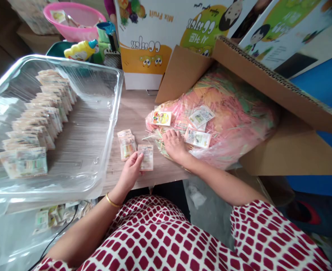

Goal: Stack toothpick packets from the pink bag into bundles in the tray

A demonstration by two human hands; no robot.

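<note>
My left hand pinches a small clear packet with a red-and-white edge, above the wooden table. Just beside it lies a little stack of filled packets, coloured sticks showing through. My right hand is at the mouth of a large clear plastic bag of thin pink, orange and green sticks. Its fingers are curled among the sticks, and what they grip is hidden. On the bag, close to that hand, rest flat packets and a yellow-and-white printed packet.
A big clear plastic tray on the left holds rows of packets. The stick bag spills from an open cardboard box. Printed cartons, a pink basin and a yellow bottle stand behind.
</note>
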